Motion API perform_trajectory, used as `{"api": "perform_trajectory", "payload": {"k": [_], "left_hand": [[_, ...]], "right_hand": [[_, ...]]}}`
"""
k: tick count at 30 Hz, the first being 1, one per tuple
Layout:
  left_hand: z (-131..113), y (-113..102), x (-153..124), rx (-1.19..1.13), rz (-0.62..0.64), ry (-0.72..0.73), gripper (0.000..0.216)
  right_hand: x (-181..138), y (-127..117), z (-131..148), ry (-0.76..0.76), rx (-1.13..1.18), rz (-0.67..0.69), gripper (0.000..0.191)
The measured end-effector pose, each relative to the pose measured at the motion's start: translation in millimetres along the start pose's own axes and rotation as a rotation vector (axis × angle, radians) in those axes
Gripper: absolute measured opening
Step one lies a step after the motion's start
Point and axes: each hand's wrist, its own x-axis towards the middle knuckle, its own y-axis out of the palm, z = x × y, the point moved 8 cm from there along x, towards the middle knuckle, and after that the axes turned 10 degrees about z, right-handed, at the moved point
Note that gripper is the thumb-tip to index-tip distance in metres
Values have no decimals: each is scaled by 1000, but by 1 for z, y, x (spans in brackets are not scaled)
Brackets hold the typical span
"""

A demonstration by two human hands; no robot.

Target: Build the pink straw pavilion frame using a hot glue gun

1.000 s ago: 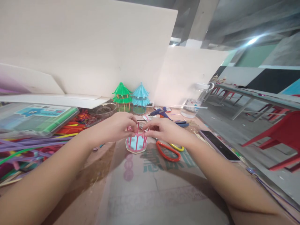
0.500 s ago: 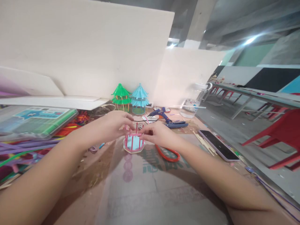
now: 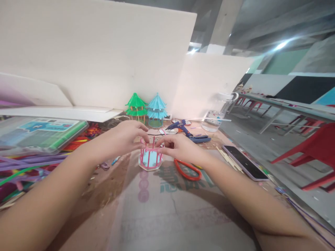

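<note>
A small pink pavilion frame [image 3: 149, 159] with upright posts and a light blue floor stands on the plastic-covered table between my hands. My left hand [image 3: 128, 137] curves in from the left, its thumb and fingers at the frame's upper left edge. From the right, my right hand [image 3: 175, 148] pinches at the upper right of the frame, thumb under bent fingers. The fingertips partly hide the pink top rail. Red-handled scissors [image 3: 187, 170] lie just beneath my right wrist, their blades hidden by the hand.
Behind stand a green pavilion model [image 3: 136, 104] and a blue one [image 3: 157, 107]. A glue gun [image 3: 180, 126], blue pliers [image 3: 200, 139], a clear jug [image 3: 213, 116] and a phone [image 3: 244, 162] lie rightward. A plastic case [image 3: 49, 134] and pipe cleaners [image 3: 31, 162] fill the left.
My right hand has shifted slightly, its fingers a little more raised and arched over the frame's rim. My left hand stays at the frame's left side. The frame stands in the same place.
</note>
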Motion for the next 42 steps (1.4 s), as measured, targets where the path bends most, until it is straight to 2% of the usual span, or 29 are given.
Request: {"api": "perform_trajectory", "payload": {"k": [6, 11, 18, 24, 27, 30, 42], "left_hand": [[-2, 6, 3, -40, -6, 13, 9], [-9, 3, 3, -50, -36, 42, 7], [-10, 3, 4, -62, -23, 18, 5], [-6, 7, 4, -59, -5, 30, 12], [-7, 5, 3, -54, -28, 38, 21], [-12, -1, 2, -72, -72, 17, 25], [-26, 4, 8, -86, -131, -15, 13]], "right_hand": [[3, 7, 1, -56, 5, -50, 13], [6, 12, -3, -37, -1, -92, 11], [5, 14, -3, -85, -7, -108, 12], [2, 10, -2, -28, -20, -12, 13], [0, 7, 0, -12, -19, 48, 14], [0, 5, 0, -6, -22, 52, 11], [5, 10, -12, -11, 46, 67, 10]]}}
